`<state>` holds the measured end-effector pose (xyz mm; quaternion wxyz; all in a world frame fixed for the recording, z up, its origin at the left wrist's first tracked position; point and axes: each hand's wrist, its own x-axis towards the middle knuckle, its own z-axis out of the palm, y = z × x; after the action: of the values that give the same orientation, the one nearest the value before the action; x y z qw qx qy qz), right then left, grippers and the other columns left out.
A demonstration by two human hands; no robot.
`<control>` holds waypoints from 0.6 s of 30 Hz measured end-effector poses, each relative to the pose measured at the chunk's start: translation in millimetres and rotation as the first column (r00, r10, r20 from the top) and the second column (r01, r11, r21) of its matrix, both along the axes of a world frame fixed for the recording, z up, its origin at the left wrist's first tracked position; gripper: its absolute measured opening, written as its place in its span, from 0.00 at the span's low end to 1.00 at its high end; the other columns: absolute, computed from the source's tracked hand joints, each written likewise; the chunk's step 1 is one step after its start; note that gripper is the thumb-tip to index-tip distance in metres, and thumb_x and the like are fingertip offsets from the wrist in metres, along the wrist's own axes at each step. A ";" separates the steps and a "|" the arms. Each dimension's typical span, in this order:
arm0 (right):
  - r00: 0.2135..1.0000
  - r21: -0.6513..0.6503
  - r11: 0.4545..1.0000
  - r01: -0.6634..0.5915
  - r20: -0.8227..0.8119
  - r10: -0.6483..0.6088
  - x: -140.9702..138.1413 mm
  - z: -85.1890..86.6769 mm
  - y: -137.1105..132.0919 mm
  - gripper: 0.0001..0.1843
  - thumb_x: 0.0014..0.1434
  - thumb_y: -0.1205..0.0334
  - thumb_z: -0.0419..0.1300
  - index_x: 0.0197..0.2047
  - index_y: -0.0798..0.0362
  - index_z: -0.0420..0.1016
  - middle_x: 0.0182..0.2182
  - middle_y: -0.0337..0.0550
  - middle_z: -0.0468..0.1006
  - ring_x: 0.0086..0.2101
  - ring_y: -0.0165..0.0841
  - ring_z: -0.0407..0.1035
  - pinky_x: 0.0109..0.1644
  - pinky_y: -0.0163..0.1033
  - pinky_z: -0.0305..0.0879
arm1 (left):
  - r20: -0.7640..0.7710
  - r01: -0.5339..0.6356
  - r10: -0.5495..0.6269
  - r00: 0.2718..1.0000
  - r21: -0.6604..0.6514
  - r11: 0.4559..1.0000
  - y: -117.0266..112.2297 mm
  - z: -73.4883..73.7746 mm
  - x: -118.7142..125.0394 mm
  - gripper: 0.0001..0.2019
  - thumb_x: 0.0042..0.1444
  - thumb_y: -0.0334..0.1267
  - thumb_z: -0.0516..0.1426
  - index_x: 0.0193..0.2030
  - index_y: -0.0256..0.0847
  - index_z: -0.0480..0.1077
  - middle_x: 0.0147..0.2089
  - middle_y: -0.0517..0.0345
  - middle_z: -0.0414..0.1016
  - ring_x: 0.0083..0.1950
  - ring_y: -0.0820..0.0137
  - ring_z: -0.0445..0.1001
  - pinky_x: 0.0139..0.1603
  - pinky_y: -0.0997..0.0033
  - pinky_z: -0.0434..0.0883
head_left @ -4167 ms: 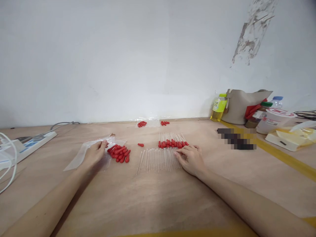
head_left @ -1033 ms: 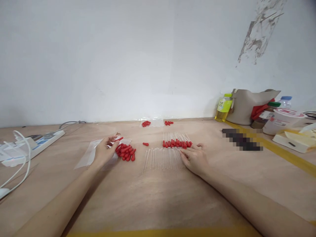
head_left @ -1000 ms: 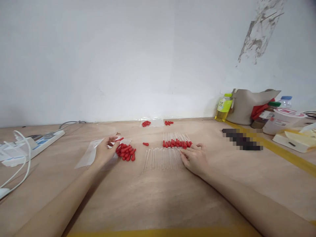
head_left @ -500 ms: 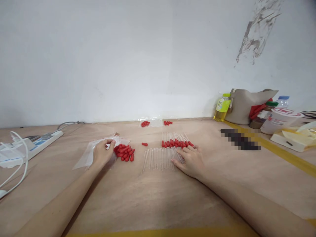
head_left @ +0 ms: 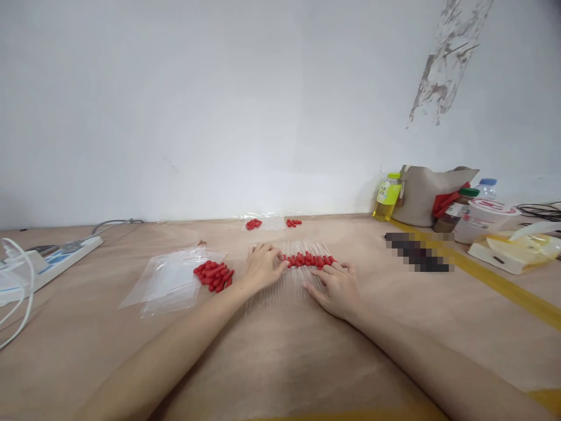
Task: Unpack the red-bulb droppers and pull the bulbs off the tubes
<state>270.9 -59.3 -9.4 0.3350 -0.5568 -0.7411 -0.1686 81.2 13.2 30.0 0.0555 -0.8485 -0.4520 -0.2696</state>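
Note:
Clear thin dropper tubes [head_left: 280, 292] lie side by side on the brown table, with more of them behind [head_left: 309, 245]. Between the two sets runs a row of red rubber dropper bulbs [head_left: 309, 260]. At the row's left end, my left hand [head_left: 263, 266] has its thumb and forefinger closed around the end bulb. My right hand [head_left: 337, 289] rests at the other end, thumb and fingers apart, fingertips touching the bulbs and tubes. A loose pile of red bulbs [head_left: 214, 276] lies left of my left hand, beside clear plastic bags [head_left: 169, 283].
Two small red groups [head_left: 253, 224] lie on clear plastic by the wall. A white power strip [head_left: 65, 266] with cables is at left. At right stand a yellow drink bottle [head_left: 386, 199], a grey bag [head_left: 423, 196], a lidded tub [head_left: 484, 222] and a tissue pack [head_left: 512, 251].
My left hand has moved right, from the bags and bulb pile to the row's left end. The single bulb that lay between is out of sight. My right hand stays at the row.

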 end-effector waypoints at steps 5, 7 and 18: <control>0.992 0.007 0.998 0.069 -0.103 -0.068 11.8 1.7 5.4 0.16 0.59 0.52 0.50 0.31 0.49 0.76 0.26 0.39 0.75 0.30 0.30 0.66 0.41 0.41 0.45 | -0.009 -0.031 0.030 0.999 -0.132 0.991 20.5 -1.4 39.7 0.15 0.50 0.52 0.54 0.28 0.41 0.70 0.37 0.52 0.71 0.46 0.58 0.65 0.46 0.56 0.57; 0.987 0.006 0.996 0.093 -0.133 -0.091 14.7 2.4 7.4 0.17 0.59 0.52 0.49 0.30 0.49 0.76 0.25 0.39 0.75 0.30 0.30 0.66 0.40 0.40 0.46 | -0.013 -0.036 0.034 0.999 -0.172 0.984 25.0 -1.9 46.0 0.16 0.49 0.52 0.54 0.25 0.40 0.71 0.36 0.51 0.71 0.46 0.58 0.65 0.47 0.56 0.58; 0.972 0.056 0.997 0.052 -0.232 -0.038 18.7 -0.8 12.0 0.13 0.58 0.55 0.51 0.39 0.51 0.73 0.32 0.43 0.73 0.35 0.34 0.67 0.42 0.41 0.53 | 0.115 -0.072 0.095 0.989 -0.192 0.979 9.1 2.6 18.9 0.10 0.54 0.44 0.51 0.31 0.40 0.67 0.37 0.57 0.73 0.43 0.64 0.68 0.46 0.61 0.59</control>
<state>289.5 -47.4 -10.2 0.4321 -0.5787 -0.6787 -0.1333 100.1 22.3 32.5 -0.0411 -0.8120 -0.5130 -0.2752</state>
